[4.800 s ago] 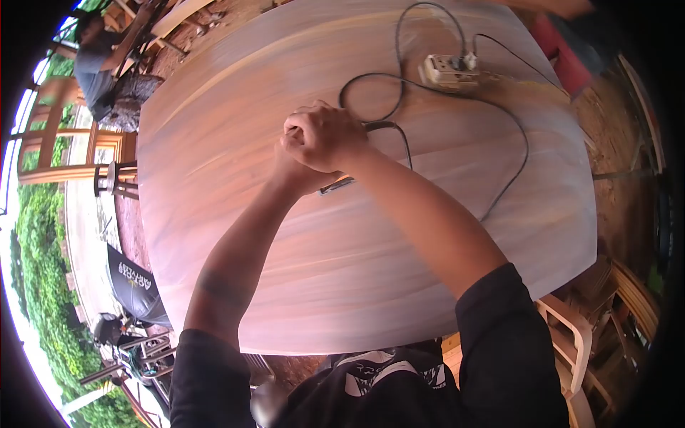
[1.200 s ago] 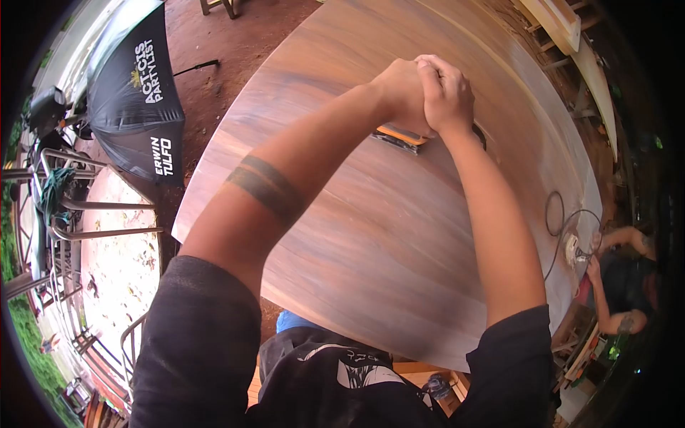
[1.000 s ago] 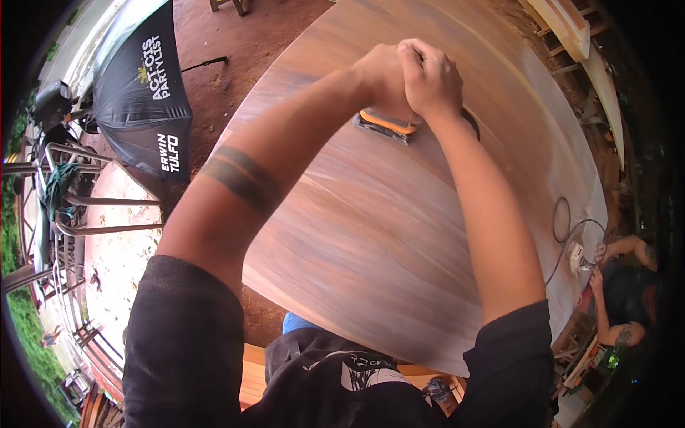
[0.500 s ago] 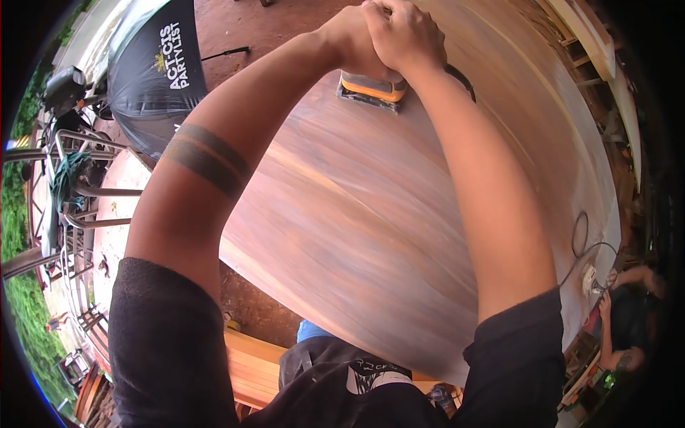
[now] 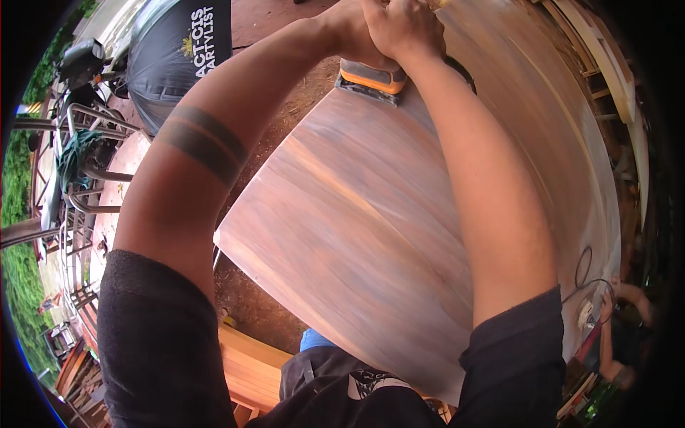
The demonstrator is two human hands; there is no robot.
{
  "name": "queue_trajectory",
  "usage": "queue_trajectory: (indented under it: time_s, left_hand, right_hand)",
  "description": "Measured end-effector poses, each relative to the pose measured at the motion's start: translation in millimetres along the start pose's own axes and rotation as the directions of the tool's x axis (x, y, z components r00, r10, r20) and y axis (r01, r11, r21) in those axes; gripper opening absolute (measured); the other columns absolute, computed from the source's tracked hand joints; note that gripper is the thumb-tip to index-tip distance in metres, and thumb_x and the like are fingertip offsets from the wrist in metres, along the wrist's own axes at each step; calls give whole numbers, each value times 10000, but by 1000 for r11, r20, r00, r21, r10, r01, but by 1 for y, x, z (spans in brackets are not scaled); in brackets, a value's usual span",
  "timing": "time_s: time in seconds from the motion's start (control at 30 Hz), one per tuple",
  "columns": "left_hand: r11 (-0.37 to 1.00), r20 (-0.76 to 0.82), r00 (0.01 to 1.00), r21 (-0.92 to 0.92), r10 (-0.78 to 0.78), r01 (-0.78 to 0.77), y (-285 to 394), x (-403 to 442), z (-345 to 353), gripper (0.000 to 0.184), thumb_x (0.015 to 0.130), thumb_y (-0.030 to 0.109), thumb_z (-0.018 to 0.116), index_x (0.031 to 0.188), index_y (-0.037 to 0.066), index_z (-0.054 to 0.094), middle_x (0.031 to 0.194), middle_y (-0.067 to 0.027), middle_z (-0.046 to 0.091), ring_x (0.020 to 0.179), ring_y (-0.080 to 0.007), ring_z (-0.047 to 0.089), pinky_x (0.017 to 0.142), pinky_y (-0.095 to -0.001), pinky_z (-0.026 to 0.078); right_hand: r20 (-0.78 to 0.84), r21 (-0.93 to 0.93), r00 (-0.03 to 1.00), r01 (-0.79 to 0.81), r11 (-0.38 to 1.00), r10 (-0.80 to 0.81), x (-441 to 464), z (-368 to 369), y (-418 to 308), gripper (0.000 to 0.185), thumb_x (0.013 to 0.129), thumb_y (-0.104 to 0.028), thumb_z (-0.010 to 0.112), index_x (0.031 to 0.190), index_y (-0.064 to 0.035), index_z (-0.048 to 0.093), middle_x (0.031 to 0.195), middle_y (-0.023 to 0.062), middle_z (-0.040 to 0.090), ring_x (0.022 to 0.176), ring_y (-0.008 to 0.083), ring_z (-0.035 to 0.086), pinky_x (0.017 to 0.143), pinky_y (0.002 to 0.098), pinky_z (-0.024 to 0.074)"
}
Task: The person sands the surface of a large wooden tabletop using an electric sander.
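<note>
An orange and black power sander (image 5: pixel 372 80) rests flat on the wooden tabletop (image 5: pixel 342 214), close to the top edge of the view. My left hand (image 5: pixel 357 32) is wrapped over the sander's upper body, its fingers largely covered. My right hand (image 5: pixel 408 30) lies over my left hand and the tool, with its fingers curled. Part of a black cord or handle curves out just right of my right wrist. The tabletop has streaky brown grain with a pale, dusty look.
A black umbrella (image 5: pixel 175 60) with white lettering stands at the upper left, beside metal tubing (image 5: pixel 96 178). A power outlet box (image 5: pixel 586 314) with a looped cord lies near the tabletop's right edge, next to another person's arms (image 5: pixel 606 342). Wooden slats (image 5: pixel 250 367) show below.
Both hands and the sander have moved across the tabletop toward its far left edge. The view has shifted, bringing the table's left corner into sight. The grip looks the same.
</note>
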State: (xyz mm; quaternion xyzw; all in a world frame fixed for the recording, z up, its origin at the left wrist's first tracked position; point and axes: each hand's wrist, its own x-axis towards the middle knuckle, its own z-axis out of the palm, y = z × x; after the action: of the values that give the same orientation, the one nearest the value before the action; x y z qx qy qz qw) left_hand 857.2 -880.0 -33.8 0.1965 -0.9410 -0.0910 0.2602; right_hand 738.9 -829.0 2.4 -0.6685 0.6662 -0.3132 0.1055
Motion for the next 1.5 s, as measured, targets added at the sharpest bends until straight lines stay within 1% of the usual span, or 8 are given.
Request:
queue_trajectory:
  time_s: [0.43,0.63,0.87,0.97,1.07,1.2,1.3,1.5]
  left_hand:
    - [1000,0,1000,3,-18,18,-14,-4,-10,340,684,318,819,933,119,700,949,-128,692,905,-314,657,767,-420,531]
    - [994,66,992,9,-110,110,-3,-9,-24,398,675,380,816,962,131,699,958,-108,697,899,-291,662,780,-398,539]
    - [969,131,961,35,-246,243,25,-17,-35,467,664,452,813,997,145,697,969,-84,702,892,-264,668,796,-373,549]
    - [962,136,952,37,-272,270,37,-24,-36,497,659,483,811,1011,152,696,974,-74,704,889,-252,670,802,-362,553]
    - [970,148,959,52,-241,236,36,-23,-24,587,667,560,803,1086,170,678,1053,-73,691,958,-252,663,858,-369,547]
    - [969,191,951,80,-245,234,51,-16,-11,626,683,567,783,1144,165,650,1119,-76,673,1049,-276,630,895,-389,528]
    - [977,121,970,49,-212,207,69,-6,3,616,679,540,794,1135,151,650,1101,-91,673,1040,-285,632,891,-394,529]
    - [980,214,957,80,-196,183,124,25,18,540,668,388,857,1094,121,660,1129,-105,648,1018,-275,624,888,-378,511]
  right_hand:
    - [3,53,999,34,998,-35,12,7,-12,471,917,-408,419,999,-61,726,1013,252,695,1001,428,660,899,500,513]
    - [32,47,999,-24,999,22,11,10,-19,478,922,-414,416,1023,-64,725,1056,240,695,1034,414,657,922,491,509]
    - [60,144,996,55,988,-64,-14,-20,-24,454,926,-411,443,1023,-72,728,1040,228,702,1040,387,663,951,474,503]
    - [136,108,991,-9,994,-5,-15,-18,-28,445,922,-412,470,1001,-61,732,1027,216,709,1026,384,663,915,459,511]
    - [72,71,997,32,997,-37,-16,7,-4,455,885,-503,483,1114,-187,718,1094,138,715,1060,354,657,950,456,504]
    - [108,69,994,9,998,-16,-34,-16,4,471,885,-527,490,1135,-197,713,1145,142,699,1091,348,648,968,456,502]
    - [97,77,995,-10,997,3,-45,-33,18,448,883,-518,508,1116,-196,716,1131,147,699,1068,356,653,963,458,503]
    - [28,41,999,-40,998,39,-76,-67,50,387,878,-500,542,1024,-197,734,1032,142,718,1014,361,661,922,464,526]
